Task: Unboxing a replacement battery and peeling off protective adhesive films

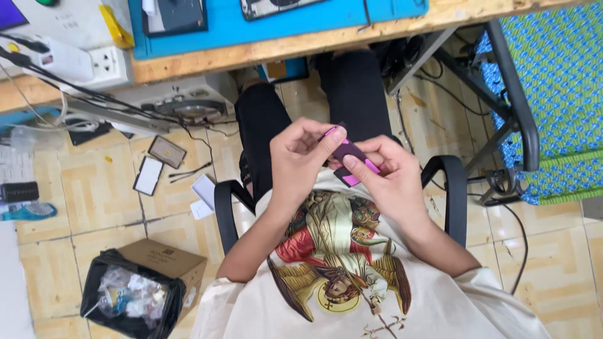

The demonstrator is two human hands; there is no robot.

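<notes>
Workbench [301, 47] of raw wood runs along the far side, with your knees tucked under it. Cardboard box [164, 262] sits near left on the tiled floor, lined with a black bag holding crumpled plastic wrappers. Both your hands meet over your lap: left hand [300, 160] and right hand [392, 179] are pinching a small purple-pink device [353, 160] between the fingertips.

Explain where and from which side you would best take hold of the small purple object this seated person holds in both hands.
Probably the lower pink edge of the purple object, approached from below. It lies tilted between the left hand and right hand, whose fingers cover its upper end and sides.
</notes>
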